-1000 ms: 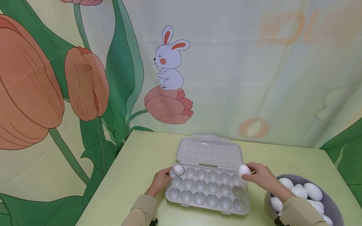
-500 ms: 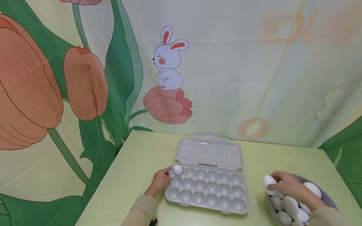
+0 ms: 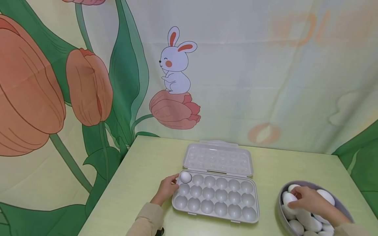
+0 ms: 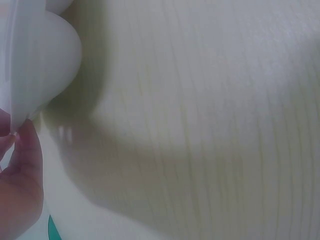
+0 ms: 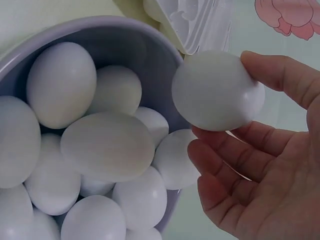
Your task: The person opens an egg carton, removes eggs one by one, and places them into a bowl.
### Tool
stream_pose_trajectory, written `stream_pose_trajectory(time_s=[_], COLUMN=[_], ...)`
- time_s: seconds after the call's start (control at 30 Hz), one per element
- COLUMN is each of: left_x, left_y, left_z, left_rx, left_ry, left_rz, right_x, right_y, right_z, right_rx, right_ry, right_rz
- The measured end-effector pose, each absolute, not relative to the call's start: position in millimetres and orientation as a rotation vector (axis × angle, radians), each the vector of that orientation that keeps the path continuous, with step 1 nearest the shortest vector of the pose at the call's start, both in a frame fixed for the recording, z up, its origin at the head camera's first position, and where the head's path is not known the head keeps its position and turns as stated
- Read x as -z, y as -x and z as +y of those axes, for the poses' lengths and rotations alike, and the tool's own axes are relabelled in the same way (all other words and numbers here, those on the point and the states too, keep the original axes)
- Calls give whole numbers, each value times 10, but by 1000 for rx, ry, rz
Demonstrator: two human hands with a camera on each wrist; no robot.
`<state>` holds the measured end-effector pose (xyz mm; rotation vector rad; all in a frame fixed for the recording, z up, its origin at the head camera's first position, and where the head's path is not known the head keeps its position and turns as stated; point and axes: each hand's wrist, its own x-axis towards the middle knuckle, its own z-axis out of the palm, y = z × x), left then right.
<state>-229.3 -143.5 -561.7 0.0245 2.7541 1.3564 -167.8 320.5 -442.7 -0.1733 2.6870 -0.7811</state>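
A grey plastic egg tray (image 3: 212,217) lies with its lid (image 3: 218,158) folded back, and one white egg (image 3: 185,177) sits in its far left cup. At the tray's left end my left hand (image 3: 166,190) pinches the rim; the left wrist view shows thumb and finger on its edge. Over the grey-purple bowl (image 5: 112,25) on the right, my right hand (image 3: 310,200) holds a white egg (image 5: 218,91) between thumb and fingers. Several more white eggs (image 5: 107,146) are piled inside the bowl. My right hand and forearm partly cover them in the head view.
The pale yellow-green table (image 3: 147,157) carries the tray in the middle and the bowl near its right side. Behind it hangs a cloth (image 3: 230,82) printed with tulips and a rabbit.
My right hand has moved right, from the tray's far right corner to above the bowl, with the egg in its fingers. My left hand has stayed on the tray's rim.
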Motion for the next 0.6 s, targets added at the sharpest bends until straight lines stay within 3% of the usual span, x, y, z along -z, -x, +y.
stream_pose_trajectory(time_s=[0.6], left_x=[5641], left_y=[2312], left_z=[-1441], left_rx=[-1358], left_ry=[-4], left_rz=[2728], right_x=[4608], right_y=[1577], right_z=[3268], right_rx=[719], right_ry=[408], right_rz=[2733])
